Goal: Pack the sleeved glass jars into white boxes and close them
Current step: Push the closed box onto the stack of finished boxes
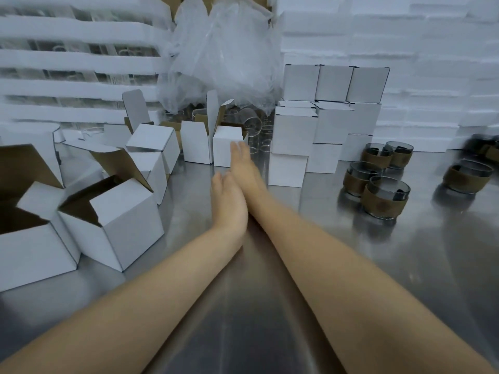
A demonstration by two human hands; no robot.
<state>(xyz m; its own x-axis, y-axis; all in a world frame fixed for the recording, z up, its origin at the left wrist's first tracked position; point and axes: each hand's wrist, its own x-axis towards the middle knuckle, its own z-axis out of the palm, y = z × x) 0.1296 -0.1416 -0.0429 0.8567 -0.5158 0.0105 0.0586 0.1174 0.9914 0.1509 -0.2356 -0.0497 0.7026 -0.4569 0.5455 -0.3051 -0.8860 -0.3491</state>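
Both my arms stretch forward over the steel table [270,306]. My right hand [244,166] is flat, its fingertips touching the front of a small open white box [225,145] at mid-table. My left hand [229,202] lies flat beside the right wrist, holding nothing. Several glass jars in brown sleeves [384,198] stand at the right, apart from both hands. A stack of closed white boxes [321,125] rises just right of my right hand. Open white boxes [116,220] with raised flaps sit at the left.
Crumpled clear plastic [224,55] hangs over bare glass jars [253,122] behind the small box. White foam sheets [405,36] wall the back and right; foam trays of glassware [75,63] fill the back left. More sleeved jars [468,175] sit far right.
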